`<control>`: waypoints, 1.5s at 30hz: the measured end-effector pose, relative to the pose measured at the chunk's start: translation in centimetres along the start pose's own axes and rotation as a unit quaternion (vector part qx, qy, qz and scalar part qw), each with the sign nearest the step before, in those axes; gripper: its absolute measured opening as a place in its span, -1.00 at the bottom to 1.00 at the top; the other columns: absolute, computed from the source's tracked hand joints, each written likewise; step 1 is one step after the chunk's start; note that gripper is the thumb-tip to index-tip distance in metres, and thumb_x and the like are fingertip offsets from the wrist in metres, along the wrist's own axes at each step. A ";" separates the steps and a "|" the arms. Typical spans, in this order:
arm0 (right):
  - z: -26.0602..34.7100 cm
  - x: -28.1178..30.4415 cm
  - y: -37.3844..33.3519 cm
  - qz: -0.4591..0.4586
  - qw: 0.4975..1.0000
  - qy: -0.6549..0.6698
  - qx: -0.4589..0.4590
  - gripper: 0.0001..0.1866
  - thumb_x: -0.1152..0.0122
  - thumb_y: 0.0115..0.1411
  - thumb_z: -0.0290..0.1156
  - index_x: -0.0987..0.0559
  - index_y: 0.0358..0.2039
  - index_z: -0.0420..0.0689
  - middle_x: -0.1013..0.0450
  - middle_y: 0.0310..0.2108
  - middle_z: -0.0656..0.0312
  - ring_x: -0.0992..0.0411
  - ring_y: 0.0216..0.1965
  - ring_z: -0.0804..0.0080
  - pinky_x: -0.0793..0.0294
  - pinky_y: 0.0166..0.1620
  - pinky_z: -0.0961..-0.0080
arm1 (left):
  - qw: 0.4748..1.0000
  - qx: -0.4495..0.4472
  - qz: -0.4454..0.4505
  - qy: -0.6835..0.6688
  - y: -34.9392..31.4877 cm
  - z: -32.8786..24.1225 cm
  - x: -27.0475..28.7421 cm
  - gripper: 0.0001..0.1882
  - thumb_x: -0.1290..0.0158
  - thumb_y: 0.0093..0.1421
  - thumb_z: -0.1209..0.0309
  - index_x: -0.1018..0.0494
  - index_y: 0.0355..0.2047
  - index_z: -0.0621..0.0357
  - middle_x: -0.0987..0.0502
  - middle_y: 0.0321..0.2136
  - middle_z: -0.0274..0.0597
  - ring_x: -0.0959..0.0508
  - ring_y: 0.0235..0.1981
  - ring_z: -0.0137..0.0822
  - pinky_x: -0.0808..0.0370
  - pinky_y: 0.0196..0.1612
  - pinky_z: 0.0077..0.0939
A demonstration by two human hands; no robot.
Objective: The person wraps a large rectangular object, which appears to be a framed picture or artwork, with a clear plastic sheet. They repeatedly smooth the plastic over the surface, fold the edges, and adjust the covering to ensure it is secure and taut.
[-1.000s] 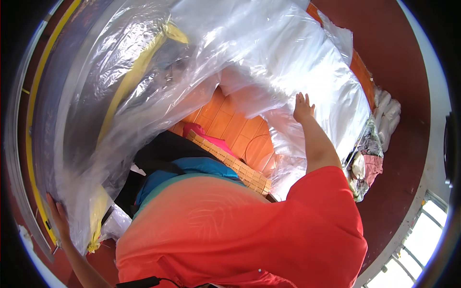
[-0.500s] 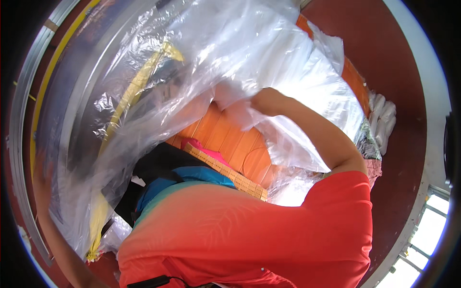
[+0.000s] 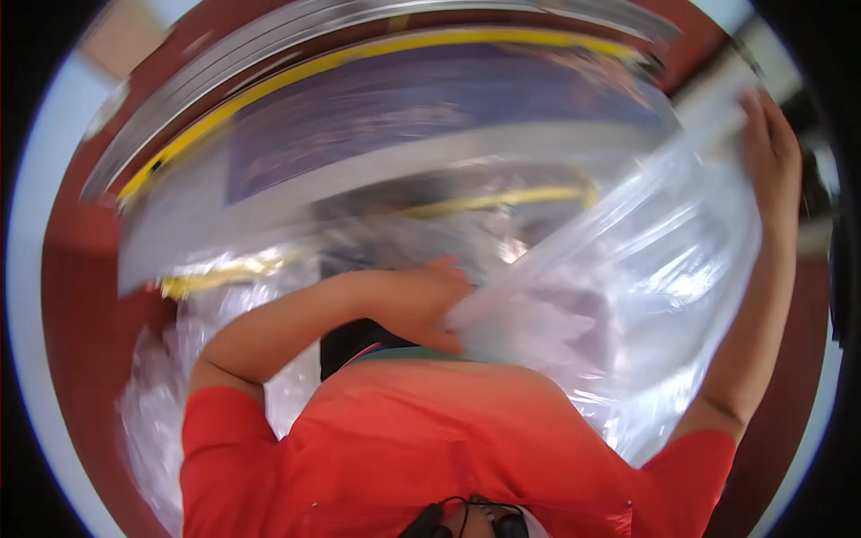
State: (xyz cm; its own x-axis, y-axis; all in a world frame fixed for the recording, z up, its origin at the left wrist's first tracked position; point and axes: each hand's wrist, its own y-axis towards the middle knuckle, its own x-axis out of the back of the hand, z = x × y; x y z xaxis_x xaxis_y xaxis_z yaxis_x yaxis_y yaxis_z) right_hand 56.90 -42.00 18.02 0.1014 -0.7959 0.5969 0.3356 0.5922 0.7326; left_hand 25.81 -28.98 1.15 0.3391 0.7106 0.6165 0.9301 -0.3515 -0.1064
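Observation:
A clear plastic sheet (image 3: 686, 242) is pulled taut on a slant between my two hands, with bright reflections and creases across it. My right hand (image 3: 773, 148), raised at the upper right, is closed on its far upper edge. In front of my body, my left hand (image 3: 426, 300) grips the sheet's nearer lower edge, its fingers partly smeared by motion. Below the taut edge, looser folds of the plastic hang close to my red shirt (image 3: 430, 430).
Ahead lies a blurred dark blue panel (image 3: 430, 108) with a yellow edge strip (image 3: 359, 54); a metal rail (image 3: 296, 40) runs beyond it. Yellow plastic strips (image 3: 229, 273) lie nearer. Crumpled clear plastic (image 3: 157, 403) is at the left on a dark red floor (image 3: 76, 341).
My view and body have turned left, bringing the yellow-edged panel to the front. My right hand has swung out and up with the plastic, and my left hand has come in before my body.

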 end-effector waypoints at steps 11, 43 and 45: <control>10.4 -22.7 2.0 0.216 0.871 0.409 -0.163 -0.71 0.04 0.10 -0.22 -0.43 -0.54 -0.20 -0.17 -0.67 0.48 -0.05 -0.60 0.74 -0.06 -0.53 0.77 | 0.369 0.052 -0.923 -0.095 -40.9 -9.5 7.5 -0.62 0.15 0.10 0.25 -0.26 -0.18 0.30 -0.38 -0.26 -0.08 -0.38 -0.19 -0.27 -0.36 -0.14 -0.35; 10.5 -34.6 -3.3 0.244 0.968 0.011 0.059 -0.78 -0.03 -0.01 -0.34 -0.26 -0.66 -0.14 -0.23 -0.80 0.19 -0.24 -0.75 0.27 -0.17 -0.64 0.43 | 0.360 0.634 -0.621 0.287 -46.9 20.0 6.1 -0.67 0.07 -0.02 0.17 -0.43 -0.34 0.13 -0.47 -0.37 -0.13 -0.43 -0.28 -0.13 -0.32 -0.19 -0.35; 10.5 -34.7 -3.3 0.241 0.968 0.016 0.060 -0.78 -0.04 -0.01 -0.35 -0.26 -0.66 -0.14 -0.21 -0.80 0.19 -0.22 -0.76 0.28 -0.15 -0.65 0.44 | 0.340 0.700 -0.573 0.255 -47.4 20.9 7.1 -0.67 0.04 -0.04 0.17 -0.43 -0.35 0.14 -0.47 -0.40 -0.10 -0.43 -0.31 -0.14 -0.34 -0.23 -0.35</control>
State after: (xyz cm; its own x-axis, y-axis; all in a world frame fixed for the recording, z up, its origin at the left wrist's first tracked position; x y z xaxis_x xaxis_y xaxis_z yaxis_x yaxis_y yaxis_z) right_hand 42.47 -15.01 -1.68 0.2496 -0.4248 0.8702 0.1301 0.9052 0.4045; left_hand -12.90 5.46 -5.69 -0.0970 -0.4321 0.8966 -0.3148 0.8679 0.3842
